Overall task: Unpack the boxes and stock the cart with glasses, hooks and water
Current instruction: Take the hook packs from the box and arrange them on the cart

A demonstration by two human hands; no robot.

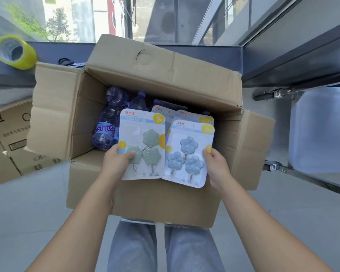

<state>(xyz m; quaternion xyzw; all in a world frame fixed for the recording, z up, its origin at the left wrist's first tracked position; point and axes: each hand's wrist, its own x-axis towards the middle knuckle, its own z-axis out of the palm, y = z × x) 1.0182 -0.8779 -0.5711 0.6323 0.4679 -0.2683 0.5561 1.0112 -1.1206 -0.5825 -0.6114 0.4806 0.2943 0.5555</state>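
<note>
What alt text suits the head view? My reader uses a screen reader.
Over an open cardboard box of water bottles, the left hand holds a green hook pack and the right hand a blue hook pack.

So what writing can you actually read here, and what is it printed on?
"3": top of the green hook pack held in the left hand.
"3KG": yellow badge on that pack; the same badge on the blue hook pack in the right hand is blurred.
"ante": partial label on a water bottle in the open cardboard box.
Red brand characters on the packs and the print on the side carton: too blurred to read.
</note>
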